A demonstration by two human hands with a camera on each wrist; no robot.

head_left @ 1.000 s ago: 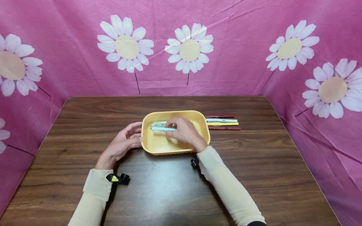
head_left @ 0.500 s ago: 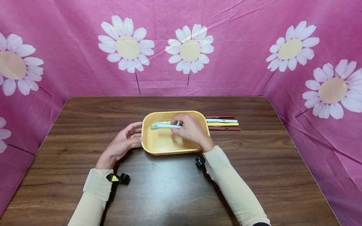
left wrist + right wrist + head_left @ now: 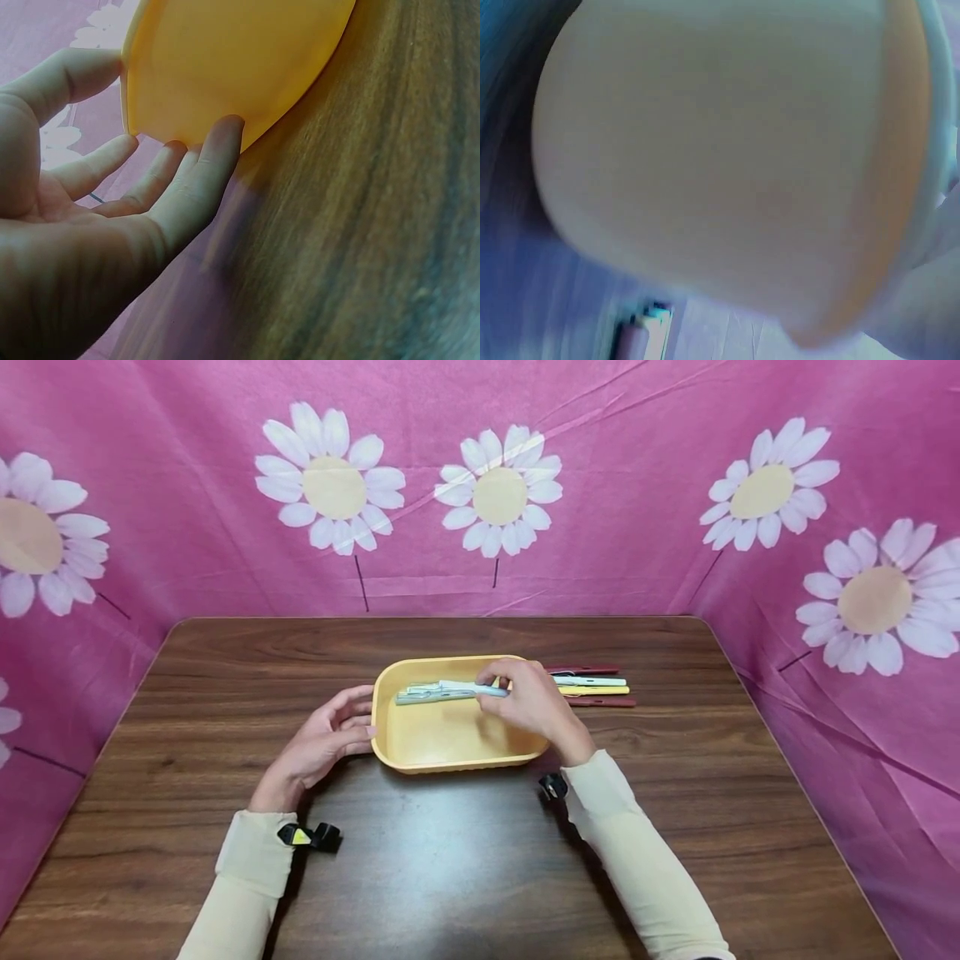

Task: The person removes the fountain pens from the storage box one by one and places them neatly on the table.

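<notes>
A yellow plastic box (image 3: 435, 742) stands on the table. My left hand (image 3: 318, 750) touches its left end, the fingertips (image 3: 225, 135) against the outer wall in the left wrist view. Over the right half of the box, my right hand (image 3: 531, 700) pinches a pale blue pen (image 3: 491, 691) between thumb and fingers. Several pale green and bluish pens (image 3: 420, 695) lie in the back left of the box, partly overlapped by the held one. In the right wrist view the box wall (image 3: 720, 165) fills most of the picture, blurred, and the fingertips are hidden.
Right of the box lie a dark red pen (image 3: 600, 671), a pale mint pen (image 3: 600, 682), a yellow pen (image 3: 603, 691) and another dark red pen (image 3: 609, 702), side by side. Behind the wooden table (image 3: 427, 877) hangs a pink cloth (image 3: 622, 527) with daisies.
My right hand has moved to the right across the box, with the pale blue pen in its pinch. The left hand has stayed at the box's left end.
</notes>
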